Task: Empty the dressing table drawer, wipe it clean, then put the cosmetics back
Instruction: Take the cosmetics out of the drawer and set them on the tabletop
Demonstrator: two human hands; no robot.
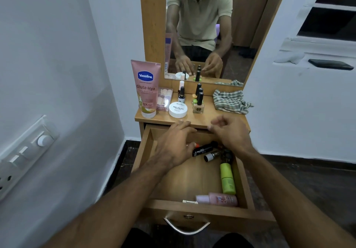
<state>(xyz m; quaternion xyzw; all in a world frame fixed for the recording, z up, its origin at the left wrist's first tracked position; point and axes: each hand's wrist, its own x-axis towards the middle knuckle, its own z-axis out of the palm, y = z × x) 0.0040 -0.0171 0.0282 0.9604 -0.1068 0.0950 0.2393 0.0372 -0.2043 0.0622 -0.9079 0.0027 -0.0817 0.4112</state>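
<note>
Left hand is spread, palm down, over the back of the open drawer, fingertips near a black lipstick tube; whether it touches the tube cannot be told. Right hand hovers at the counter edge, fingers loosely curled, holding nothing visible. Inside the drawer: a small black bottle, a green bottle along the right wall, a pink bottle at the front. On the counter: Vaseline tube, white nail polish remover jar, nail polish bottles, checked cloth.
</note>
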